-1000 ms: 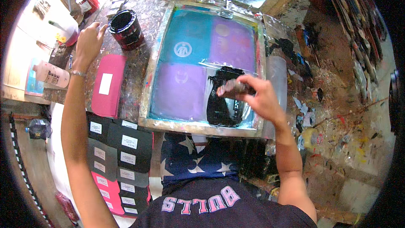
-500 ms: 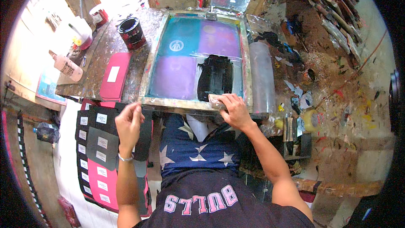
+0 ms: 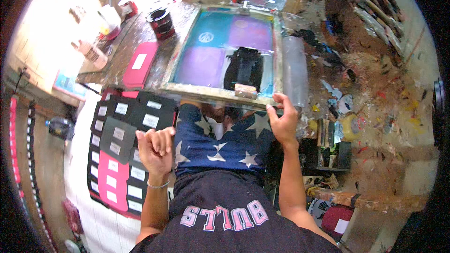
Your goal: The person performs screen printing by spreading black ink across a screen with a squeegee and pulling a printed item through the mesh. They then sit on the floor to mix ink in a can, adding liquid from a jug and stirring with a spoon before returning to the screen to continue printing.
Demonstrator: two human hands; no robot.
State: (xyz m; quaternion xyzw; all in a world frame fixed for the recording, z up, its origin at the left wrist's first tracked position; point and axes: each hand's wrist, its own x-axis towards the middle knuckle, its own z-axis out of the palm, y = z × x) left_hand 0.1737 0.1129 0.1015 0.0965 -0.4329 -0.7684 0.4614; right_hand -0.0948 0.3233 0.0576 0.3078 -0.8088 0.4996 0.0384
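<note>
A wooden-framed printing screen (image 3: 171, 87), its mesh teal and purple, lies on the bench before me. Black ink (image 3: 244, 68) covers a patch in its near right part. Just below the ink, a small block-like squeegee (image 3: 245, 91) rests at the frame's near edge, with no hand on it. My right hand (image 3: 284, 118) grips the near right corner of the frame between thumb and fingers. Above the labelled sheets hangs my left hand (image 3: 157, 149), its fingers loosely curled in, the thumb apart, and nothing visible in them.
Left of the screen are a pink card stack (image 3: 141, 65) with a white label and an ink-stained can (image 3: 161, 24). Black, grey and pink labelled sheets (image 3: 117, 136) lie lower left. A clear roll (image 3: 294, 65) flanks the screen; scraps (image 3: 346, 105) litter the right side.
My right hand has let go of the squeegee and moved right to the frame's corner. My left hand has left the frame's near left corner and drawn back toward me. The view has shifted.
</note>
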